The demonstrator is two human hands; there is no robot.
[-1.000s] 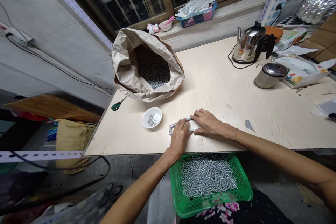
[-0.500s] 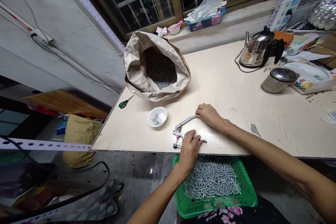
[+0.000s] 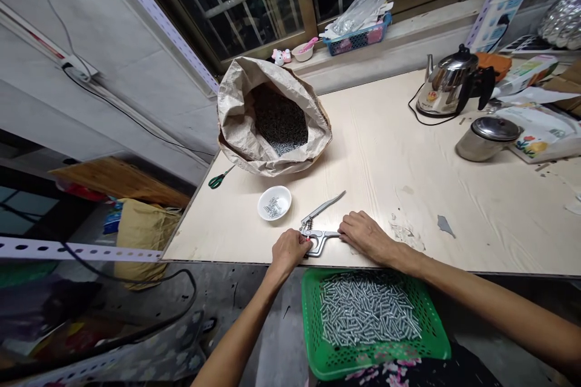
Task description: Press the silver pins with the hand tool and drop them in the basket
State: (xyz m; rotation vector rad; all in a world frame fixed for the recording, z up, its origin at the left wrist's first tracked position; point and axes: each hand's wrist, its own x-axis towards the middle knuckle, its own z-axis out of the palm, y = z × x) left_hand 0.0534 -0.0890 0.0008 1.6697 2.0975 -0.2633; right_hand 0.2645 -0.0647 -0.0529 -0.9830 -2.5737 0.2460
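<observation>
A grey metal plier-like hand tool (image 3: 321, 236) with a spring and a long lever lies near the table's front edge, its upper lever (image 3: 324, 207) raised and free. At its jaw end, my left hand (image 3: 289, 249) is closed, thumb and fingers pinched beside a small red part; whether a small piece is between them is hidden. My right hand (image 3: 365, 234) is closed on the end of the lower handle. Just behind the tool, a white bowl (image 3: 274, 203) holds small silvery metal pieces. Below the table edge is a green basket (image 3: 313, 351) full of ribbed metal cylinders.
A large paper sack (image 3: 233, 109) of small dark and silvery metal parts stands behind the bowl. Green-handled scissors (image 3: 216, 181) lie at left. A kettle (image 3: 442, 87) and a metal canister (image 3: 483, 139) stand at the right. A grey scrap (image 3: 445, 225) lies beyond my right arm.
My left hand has moved from the lower handle leftward to the jaw end. My right hand has let go of the upper lever and come down onto the lower handle.
</observation>
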